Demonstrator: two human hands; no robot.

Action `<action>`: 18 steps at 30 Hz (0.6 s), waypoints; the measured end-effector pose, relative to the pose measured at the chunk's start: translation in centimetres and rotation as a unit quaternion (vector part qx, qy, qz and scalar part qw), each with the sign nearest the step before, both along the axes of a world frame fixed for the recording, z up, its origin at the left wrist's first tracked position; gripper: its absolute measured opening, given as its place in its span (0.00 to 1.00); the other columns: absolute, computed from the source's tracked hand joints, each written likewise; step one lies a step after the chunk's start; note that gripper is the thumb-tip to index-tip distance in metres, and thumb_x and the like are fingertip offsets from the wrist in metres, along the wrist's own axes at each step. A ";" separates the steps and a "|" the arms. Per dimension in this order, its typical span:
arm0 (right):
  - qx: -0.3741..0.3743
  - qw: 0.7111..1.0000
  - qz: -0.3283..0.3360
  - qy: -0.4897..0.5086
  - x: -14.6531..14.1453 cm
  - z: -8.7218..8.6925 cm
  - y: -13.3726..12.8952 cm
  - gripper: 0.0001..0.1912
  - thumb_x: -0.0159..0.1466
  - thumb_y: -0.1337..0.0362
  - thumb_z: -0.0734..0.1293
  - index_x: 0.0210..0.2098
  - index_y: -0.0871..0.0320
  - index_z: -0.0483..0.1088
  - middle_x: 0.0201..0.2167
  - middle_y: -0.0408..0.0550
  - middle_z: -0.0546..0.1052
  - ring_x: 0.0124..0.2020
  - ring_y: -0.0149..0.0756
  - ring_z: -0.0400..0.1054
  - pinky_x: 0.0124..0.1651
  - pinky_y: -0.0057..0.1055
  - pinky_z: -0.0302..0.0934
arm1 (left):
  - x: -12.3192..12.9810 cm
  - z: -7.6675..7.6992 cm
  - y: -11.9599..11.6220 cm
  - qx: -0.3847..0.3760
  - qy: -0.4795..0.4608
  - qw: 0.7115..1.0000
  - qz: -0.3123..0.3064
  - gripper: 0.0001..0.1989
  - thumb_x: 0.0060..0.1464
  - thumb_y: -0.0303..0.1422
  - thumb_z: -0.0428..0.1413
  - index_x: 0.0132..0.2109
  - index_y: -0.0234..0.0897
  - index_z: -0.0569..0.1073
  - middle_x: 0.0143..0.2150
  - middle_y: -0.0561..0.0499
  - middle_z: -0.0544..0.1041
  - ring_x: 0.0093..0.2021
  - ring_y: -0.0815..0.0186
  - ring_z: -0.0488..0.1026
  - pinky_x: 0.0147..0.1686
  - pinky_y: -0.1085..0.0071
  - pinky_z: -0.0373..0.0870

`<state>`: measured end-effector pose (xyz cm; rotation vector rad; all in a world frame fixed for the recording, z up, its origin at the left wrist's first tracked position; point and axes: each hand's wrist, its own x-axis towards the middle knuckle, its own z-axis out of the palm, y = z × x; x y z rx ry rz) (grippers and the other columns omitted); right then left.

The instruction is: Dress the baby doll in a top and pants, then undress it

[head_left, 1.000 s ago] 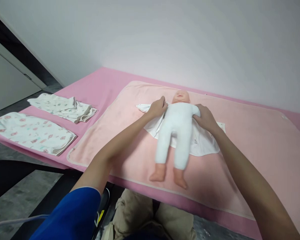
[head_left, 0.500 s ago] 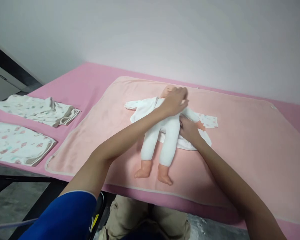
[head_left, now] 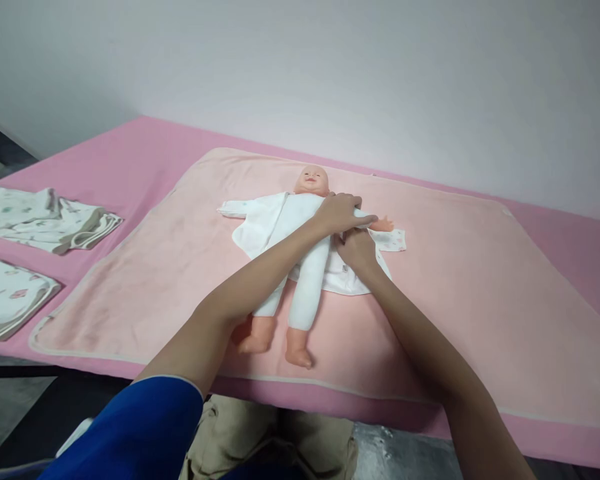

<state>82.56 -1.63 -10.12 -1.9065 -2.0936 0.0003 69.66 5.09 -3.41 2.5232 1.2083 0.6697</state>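
Note:
A baby doll [head_left: 305, 213] in a white bodysuit lies on its back, head away from me and bare feet toward me. Under it is spread a white baby shirt [head_left: 353, 280], one sleeve out to each side. My left hand [head_left: 339, 212] reaches across the doll's chest, its fingers closed round the doll's arm [head_left: 364, 217] on the right. Just below it, my right hand [head_left: 357, 250] is curled against the doll's side, over the shirt. Its fingertips are hidden, so what they pinch does not show.
A peach blanket [head_left: 460, 293] with a pale edge lies beneath the doll on a pink-covered table [head_left: 150, 143]. Folded printed baby clothes [head_left: 55, 217] and another folded printed cloth [head_left: 15, 297] lie at the left. A pale wall [head_left: 330, 80] rises behind the table.
My left hand has come down from beside the doll's head onto its arm. The doll's face now shows, and my right hand is close under my left. The view has shifted right.

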 end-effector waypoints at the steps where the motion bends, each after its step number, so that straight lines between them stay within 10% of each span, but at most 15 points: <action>1: -0.014 0.999 -0.028 -0.010 0.4 0.2 0.5 0.19 0.78 0.57 0.62 0.50 0.65 0.79 0.46 0.65 0.85 0.48 0.57 0.78 0.43 0.41 0.62 | -0.1 0.2 0.0 -0.009 -0.019 1.000 0.015 0.26 0.68 0.56 0.57 0.39 0.37 0.80 0.40 0.42 0.84 0.45 0.51 0.80 0.54 0.56 0.67; 10: -0.096 0.987 -0.016 0.128 5.4 0.8 2.8 0.13 0.71 0.61 0.68 0.30 0.53 0.65 0.31 0.49 0.77 0.35 0.42 0.70 0.38 0.36 0.52 | -0.9 0.9 0.6 -0.029 -0.024 0.998 0.044 0.25 0.65 0.56 0.60 0.39 0.36 0.83 0.32 0.42 0.82 0.41 0.50 0.81 0.45 0.59 0.68; 18: -0.055 0.976 -0.037 0.209 9.3 3.5 3.0 0.11 0.71 0.59 0.61 0.31 0.53 0.61 0.29 0.40 0.66 0.34 0.35 0.61 0.39 0.31 0.54 | -0.4 1.1 0.3 -0.021 0.106 0.994 0.033 0.27 0.67 0.55 0.59 0.45 0.34 0.87 0.40 0.41 0.87 0.53 0.44 0.82 0.65 0.52 0.66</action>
